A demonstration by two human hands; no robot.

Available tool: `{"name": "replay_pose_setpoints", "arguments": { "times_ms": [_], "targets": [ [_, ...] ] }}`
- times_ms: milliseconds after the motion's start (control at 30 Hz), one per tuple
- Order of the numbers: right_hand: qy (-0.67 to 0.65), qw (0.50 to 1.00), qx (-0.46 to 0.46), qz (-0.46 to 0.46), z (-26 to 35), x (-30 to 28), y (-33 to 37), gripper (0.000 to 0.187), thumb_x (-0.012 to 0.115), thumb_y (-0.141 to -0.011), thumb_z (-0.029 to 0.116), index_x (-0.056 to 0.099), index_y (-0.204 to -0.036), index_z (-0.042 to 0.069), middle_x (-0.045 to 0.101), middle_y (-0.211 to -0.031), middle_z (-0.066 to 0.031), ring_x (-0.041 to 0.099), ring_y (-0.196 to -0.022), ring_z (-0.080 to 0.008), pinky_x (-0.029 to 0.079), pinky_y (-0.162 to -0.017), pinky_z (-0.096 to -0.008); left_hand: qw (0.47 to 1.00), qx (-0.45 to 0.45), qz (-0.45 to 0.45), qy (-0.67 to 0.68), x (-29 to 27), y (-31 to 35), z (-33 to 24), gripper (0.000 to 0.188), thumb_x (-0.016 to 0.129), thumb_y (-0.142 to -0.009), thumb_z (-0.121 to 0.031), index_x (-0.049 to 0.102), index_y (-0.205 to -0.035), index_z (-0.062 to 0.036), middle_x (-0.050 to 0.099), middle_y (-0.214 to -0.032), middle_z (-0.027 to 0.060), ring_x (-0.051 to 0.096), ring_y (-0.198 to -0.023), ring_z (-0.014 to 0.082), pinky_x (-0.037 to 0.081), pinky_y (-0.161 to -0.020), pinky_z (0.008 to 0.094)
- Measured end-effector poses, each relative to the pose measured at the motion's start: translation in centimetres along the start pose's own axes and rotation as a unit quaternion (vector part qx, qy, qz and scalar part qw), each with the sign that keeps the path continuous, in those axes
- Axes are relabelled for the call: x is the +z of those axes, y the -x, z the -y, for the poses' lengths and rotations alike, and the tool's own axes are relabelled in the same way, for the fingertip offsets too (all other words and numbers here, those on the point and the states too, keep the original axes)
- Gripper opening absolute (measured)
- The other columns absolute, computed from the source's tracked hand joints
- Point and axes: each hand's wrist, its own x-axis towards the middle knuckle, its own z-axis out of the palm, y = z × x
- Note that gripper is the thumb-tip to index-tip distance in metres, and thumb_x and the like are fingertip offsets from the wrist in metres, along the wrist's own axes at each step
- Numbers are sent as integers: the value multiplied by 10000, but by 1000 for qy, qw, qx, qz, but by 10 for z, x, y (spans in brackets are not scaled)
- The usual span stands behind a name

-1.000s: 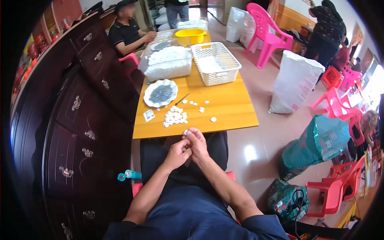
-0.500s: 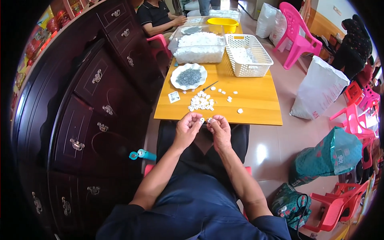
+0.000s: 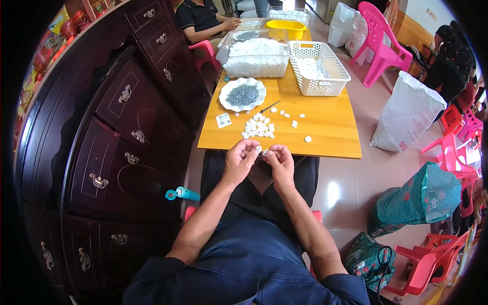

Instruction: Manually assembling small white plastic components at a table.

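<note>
Just off the near edge of the wooden table (image 3: 325, 137), my left hand (image 3: 239, 158) pinches a small white plastic piece (image 3: 258, 149) between thumb and fingertips. Close beside it, my right hand (image 3: 279, 162) is closed on another small light piece (image 3: 265, 152), mostly hidden by the fingers. A heap of small white plastic pieces (image 3: 258, 127) lies right beyond my hands, with several loose ones to its right. Behind the heap stands a white scalloped plate (image 3: 224, 104) filled with small grey parts (image 3: 242, 95). A thin dark pointed tool (image 3: 270, 106) lies by the plate.
A clear bin (image 3: 254, 71) of white pieces, a white perforated basket (image 3: 325, 89) and a yellow tub (image 3: 286, 26) stand farther back. Dark drawers (image 3: 112, 132) line the left. A co-worker's hand (image 3: 231, 23) is at the far end. Sacks (image 3: 406, 114) and pink chairs (image 3: 381, 46) stand right.
The view has shifted slightly, so the table sits a little higher and further right. Both hands stay close together, pinching their pieces.
</note>
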Motion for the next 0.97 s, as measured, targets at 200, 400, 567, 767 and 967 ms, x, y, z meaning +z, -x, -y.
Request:
{"name": "replay_pose_setpoints", "arguments": {
  "times_ms": [200,400,567,767,967],
  "targets": [
    [13,1000,-14,1,0,-2,-3,163,637,-980,28,571,-1129,25,657,-937,-35,626,-854,-103,508,-808,-237,1000,-9,-4,10,0,-1,-1,185,638,-972,-37,640,-1154,-2,618,-953,-3,539,-717,19,460,-610,191],
    [-72,996,29,-41,2,-4,-3,144,648,-978,44,572,-1099,59,663,-899,-17,622,-792,-91,479,-711,-216,1000,-6,10,-15,11,9,8,120,668,-953,-23,663,-1067,15,691,-901,10,632,-755,45,522,-676,214],
    [-128,987,52,-83,5,0,-3,90,619,-989,42,570,-1060,67,638,-944,-46,620,-830,-130,514,-733,-238,996,25,68,-54,33,27,13,119,656,-955,13,656,-1074,13,678,-895,7,622,-763,30,519,-676,203],
    [-176,974,105,-97,9,-9,-4,83,642,-983,47,597,-1046,78,676,-921,-61,645,-820,-143,556,-720,-257,985,72,105,-117,44,35,16,132,660,-909,6,657,-1039,27,688,-846,54,620,-662,50,506,-596,242],
    [-237,967,70,-63,-18,-39,-22,193,652,-980,76,585,-1161,66,684,-1123,-116,671,-1115,-277,564,-980,-385,973,62,167,-150,49,-26,-44,327,604,-964,-43,631,-1290,-37,664,-871,11,620,-758,35,503,-659,203]
  ]
}}
